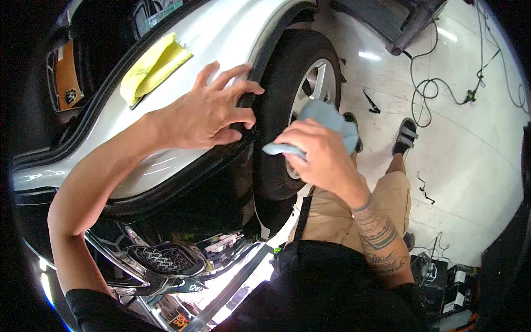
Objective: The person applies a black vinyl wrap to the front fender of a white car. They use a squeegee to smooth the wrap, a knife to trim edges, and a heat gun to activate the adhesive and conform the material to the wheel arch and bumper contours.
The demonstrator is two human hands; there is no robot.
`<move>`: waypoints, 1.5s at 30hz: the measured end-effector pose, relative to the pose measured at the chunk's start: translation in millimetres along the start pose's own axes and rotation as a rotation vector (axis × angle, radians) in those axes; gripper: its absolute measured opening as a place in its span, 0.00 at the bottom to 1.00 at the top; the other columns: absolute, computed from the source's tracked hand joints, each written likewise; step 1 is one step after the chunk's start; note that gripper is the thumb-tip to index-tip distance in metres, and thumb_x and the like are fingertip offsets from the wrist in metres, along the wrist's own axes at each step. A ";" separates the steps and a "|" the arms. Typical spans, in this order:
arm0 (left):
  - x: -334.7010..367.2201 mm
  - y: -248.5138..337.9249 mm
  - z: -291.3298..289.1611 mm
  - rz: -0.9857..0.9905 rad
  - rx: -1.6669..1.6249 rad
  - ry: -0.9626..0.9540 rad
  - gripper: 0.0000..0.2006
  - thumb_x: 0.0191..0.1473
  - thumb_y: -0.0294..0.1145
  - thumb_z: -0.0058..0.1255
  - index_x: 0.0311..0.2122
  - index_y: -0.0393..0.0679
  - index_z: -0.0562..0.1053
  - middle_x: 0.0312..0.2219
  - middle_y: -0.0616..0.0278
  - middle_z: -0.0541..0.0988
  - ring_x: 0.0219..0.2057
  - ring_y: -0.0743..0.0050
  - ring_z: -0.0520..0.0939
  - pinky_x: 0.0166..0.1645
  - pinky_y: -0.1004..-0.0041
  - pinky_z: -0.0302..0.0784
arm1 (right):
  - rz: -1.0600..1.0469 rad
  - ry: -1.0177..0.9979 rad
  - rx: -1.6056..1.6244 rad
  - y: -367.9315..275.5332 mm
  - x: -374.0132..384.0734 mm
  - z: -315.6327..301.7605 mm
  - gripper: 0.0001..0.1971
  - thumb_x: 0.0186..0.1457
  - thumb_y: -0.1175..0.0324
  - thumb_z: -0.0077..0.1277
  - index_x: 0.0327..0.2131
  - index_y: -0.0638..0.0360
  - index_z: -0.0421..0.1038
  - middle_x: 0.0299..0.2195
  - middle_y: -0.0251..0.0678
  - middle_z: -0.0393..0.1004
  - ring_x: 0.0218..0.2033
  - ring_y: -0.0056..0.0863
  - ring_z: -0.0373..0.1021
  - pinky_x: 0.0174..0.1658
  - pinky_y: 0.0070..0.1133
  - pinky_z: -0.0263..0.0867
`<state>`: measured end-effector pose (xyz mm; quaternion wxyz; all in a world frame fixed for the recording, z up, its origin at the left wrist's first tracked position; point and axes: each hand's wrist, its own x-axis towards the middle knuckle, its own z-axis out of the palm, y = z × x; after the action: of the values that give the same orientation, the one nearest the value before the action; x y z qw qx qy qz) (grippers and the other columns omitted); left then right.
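My left hand (215, 108) rests on the white fender (182, 77) at the black wheel-arch trim (243, 105), its fingers spread and curled over the edge. A grey-blue cloth (327, 119) is gripped in my right hand (315, 152), bunched between the fingers and hanging in front of the wheel. Behind it stand the black tyre (293, 61) and the silver alloy rim (322, 80). Whether the cloth touches the wheel, I cannot tell. Up the fender from my left hand lies a folded yellow cloth (155, 69).
Black cables (426, 91) loop over the white tiled floor (464, 149) on the right. A dark panel-like object (392, 27) stands at the far end. Black cases (431, 282) sit at lower right. The car's front grille (166, 257) is at lower left, beside the open engine bay (99, 55).
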<state>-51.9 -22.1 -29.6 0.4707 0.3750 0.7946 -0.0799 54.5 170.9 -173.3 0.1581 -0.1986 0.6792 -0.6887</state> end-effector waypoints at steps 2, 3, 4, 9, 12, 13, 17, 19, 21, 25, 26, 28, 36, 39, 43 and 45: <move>-0.6 2.6 -0.3 0.032 0.064 -0.013 0.10 0.47 0.36 0.60 0.37 0.55 0.78 0.55 0.60 0.65 0.66 0.50 0.51 0.65 0.34 0.44 | 0.085 0.007 -0.022 7.7 -4.5 -4.3 0.10 0.44 0.78 0.56 0.34 0.61 0.76 0.31 0.39 0.75 0.35 0.36 0.72 0.39 0.28 0.68; -1.4 5.2 0.1 0.048 0.096 -0.019 0.08 0.48 0.36 0.60 0.35 0.55 0.80 0.53 0.60 0.66 0.66 0.51 0.52 0.65 0.35 0.45 | 0.117 0.016 -0.028 9.9 -7.9 -4.3 0.10 0.45 0.77 0.56 0.34 0.62 0.75 0.32 0.39 0.75 0.35 0.36 0.72 0.39 0.28 0.68; -2.2 12.7 0.8 0.052 0.088 -0.017 0.07 0.48 0.36 0.60 0.34 0.53 0.81 0.48 0.63 0.69 0.63 0.55 0.57 0.65 0.38 0.48 | 0.148 0.028 -0.032 10.5 -10.5 -4.1 0.10 0.45 0.77 0.56 0.34 0.62 0.75 0.32 0.40 0.75 0.35 0.36 0.72 0.38 0.28 0.67; 15.6 16.0 5.5 -0.029 0.125 -0.042 0.07 0.48 0.37 0.60 0.30 0.46 0.81 0.44 0.64 0.71 0.58 0.60 0.63 0.63 0.39 0.51 | 0.047 0.084 0.171 16.3 -4.6 5.2 0.09 0.44 0.77 0.57 0.33 0.61 0.76 0.31 0.40 0.74 0.34 0.40 0.71 0.38 0.30 0.67; 27.2 19.4 6.4 -0.051 0.146 -0.078 0.06 0.49 0.36 0.60 0.27 0.46 0.80 0.41 0.64 0.72 0.57 0.61 0.64 0.63 0.39 0.51 | -0.060 0.094 0.204 10.4 -4.0 11.0 0.10 0.44 0.77 0.57 0.34 0.62 0.76 0.31 0.40 0.75 0.34 0.38 0.71 0.39 0.28 0.67; 29.5 21.3 9.6 -0.049 0.157 -0.066 0.06 0.49 0.35 0.60 0.26 0.46 0.80 0.40 0.64 0.72 0.56 0.61 0.65 0.63 0.39 0.52 | -0.089 0.100 0.207 6.8 -4.4 12.2 0.11 0.44 0.78 0.57 0.35 0.63 0.77 0.32 0.40 0.75 0.34 0.37 0.71 0.40 0.27 0.66; 18.5 20.2 -4.1 -0.038 -0.054 -0.107 0.07 0.50 0.36 0.60 0.29 0.44 0.80 0.39 0.62 0.75 0.53 0.63 0.67 0.60 0.43 0.58 | -0.076 0.127 0.223 13.5 -7.0 16.2 0.07 0.44 0.77 0.54 0.30 0.58 0.76 0.31 0.39 0.73 0.35 0.41 0.68 0.40 0.32 0.67; 1.5 24.5 -18.7 -0.109 -0.072 -0.045 0.07 0.46 0.32 0.64 0.27 0.42 0.79 0.38 0.60 0.74 0.48 0.62 0.71 0.53 0.54 0.70 | -0.058 0.068 0.166 26.8 -10.1 10.0 0.04 0.43 0.73 0.55 0.28 0.57 0.75 0.27 0.40 0.74 0.32 0.43 0.70 0.37 0.33 0.68; -18.9 32.6 -28.9 -0.180 -0.022 -0.055 0.08 0.44 0.30 0.65 0.28 0.41 0.78 0.37 0.59 0.74 0.45 0.62 0.73 0.48 0.60 0.74 | -0.040 -0.021 0.129 28.2 -7.1 3.6 0.05 0.43 0.69 0.55 0.25 0.58 0.74 0.22 0.40 0.73 0.27 0.42 0.70 0.32 0.32 0.66; -37.8 52.2 -22.1 -0.282 -0.052 -0.012 0.17 0.40 0.33 0.68 0.35 0.39 0.74 0.35 0.57 0.73 0.38 0.62 0.77 0.43 0.66 0.78 | -0.042 -0.069 0.166 14.0 14.4 10.4 0.13 0.48 0.60 0.58 0.23 0.59 0.70 0.14 0.38 0.69 0.15 0.39 0.68 0.23 0.30 0.61; -35.9 55.9 -18.8 -0.327 -0.055 -0.021 0.19 0.40 0.34 0.67 0.36 0.39 0.73 0.35 0.57 0.73 0.38 0.61 0.77 0.42 0.65 0.78 | -0.015 -0.051 0.147 9.6 20.6 11.9 0.14 0.49 0.58 0.59 0.24 0.59 0.70 0.14 0.38 0.69 0.15 0.38 0.68 0.22 0.30 0.61; -33.1 65.7 -13.9 -0.361 0.007 -0.018 0.20 0.44 0.35 0.65 0.39 0.38 0.70 0.34 0.57 0.73 0.37 0.60 0.78 0.40 0.66 0.78 | 0.018 0.087 -0.013 5.4 27.1 17.6 0.18 0.49 0.55 0.61 0.32 0.60 0.70 0.13 0.38 0.69 0.14 0.36 0.69 0.21 0.29 0.61; -63.6 81.7 -16.5 -0.570 0.036 0.022 0.17 0.50 0.34 0.60 0.38 0.35 0.67 0.31 0.55 0.71 0.34 0.60 0.76 0.37 0.65 0.76 | 0.050 0.110 -0.101 20.3 18.2 5.7 0.17 0.47 0.62 0.61 0.39 0.58 0.70 0.13 0.39 0.69 0.15 0.38 0.70 0.22 0.30 0.63; -74.7 93.5 -12.7 -0.649 0.225 -0.059 0.16 0.52 0.34 0.58 0.38 0.35 0.67 0.30 0.55 0.71 0.32 0.61 0.75 0.36 0.66 0.75 | 0.074 0.082 -0.067 14.5 12.4 6.2 0.16 0.48 0.62 0.60 0.39 0.57 0.70 0.13 0.39 0.70 0.16 0.38 0.71 0.23 0.30 0.65; -69.9 97.8 -1.9 -0.673 0.215 0.002 0.14 0.53 0.34 0.56 0.34 0.35 0.67 0.29 0.53 0.69 0.32 0.55 0.73 0.37 0.62 0.74 | 0.044 0.013 -0.011 -3.7 13.7 14.0 0.13 0.50 0.62 0.57 0.39 0.56 0.71 0.13 0.39 0.71 0.18 0.39 0.72 0.24 0.30 0.67; -69.3 93.6 1.8 -0.667 0.186 0.029 0.13 0.54 0.34 0.55 0.32 0.36 0.66 0.28 0.53 0.70 0.30 0.54 0.74 0.35 0.60 0.73 | -0.070 0.081 0.071 -10.5 18.2 24.4 0.06 0.50 0.67 0.55 0.33 0.52 0.73 0.18 0.38 0.75 0.20 0.38 0.74 0.24 0.31 0.68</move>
<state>31.3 7.0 46.6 0.3710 0.1369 0.8695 -0.2960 51.1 141.1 -161.8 0.1131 -0.1887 0.6528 -0.7249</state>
